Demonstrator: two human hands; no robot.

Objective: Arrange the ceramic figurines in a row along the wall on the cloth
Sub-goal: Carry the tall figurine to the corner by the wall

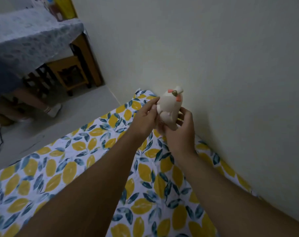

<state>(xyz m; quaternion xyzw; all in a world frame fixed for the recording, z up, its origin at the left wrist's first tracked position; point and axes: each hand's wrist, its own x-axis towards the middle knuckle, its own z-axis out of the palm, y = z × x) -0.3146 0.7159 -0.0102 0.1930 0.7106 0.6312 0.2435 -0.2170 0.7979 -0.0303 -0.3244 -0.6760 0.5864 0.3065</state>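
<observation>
I hold the white figurine (169,106) in both hands, left hand (146,118) pinching its side, right hand (179,130) cupping its base, above the lemon-print cloth (63,175) and close to the wall (213,65), presumably to set it upright there.
</observation>
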